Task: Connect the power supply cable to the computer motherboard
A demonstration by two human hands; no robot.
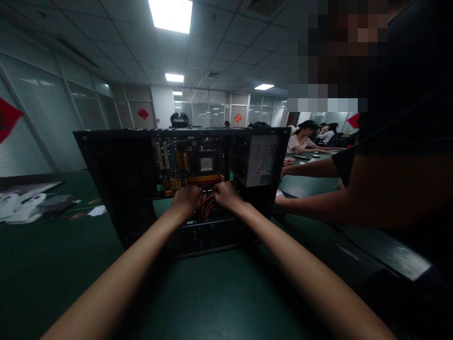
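Observation:
An open black computer case [208, 236] stands on the green table, its inside facing me. My left hand [187, 198] and my right hand [226, 194] reach into its lower middle, close together. Fingers of both hands are curled in a pinch on red, yellow and black cables [208, 208] that run between them; the exact spot of each grip is partly hidden. Just above my fingers is an orange-brown memory slot area [205, 180] of the motherboard [191, 146]. A grey power supply [262, 161] with a fan sits at the case's upper right.
At right, close to the case, another person in dark clothes [399, 132] stretches both arms toward its right side. White objects [21, 208], a grey box [55, 203] and paper pieces [97, 210] lie on the table [198, 297] at left. Other people [304, 139] sit farther back.

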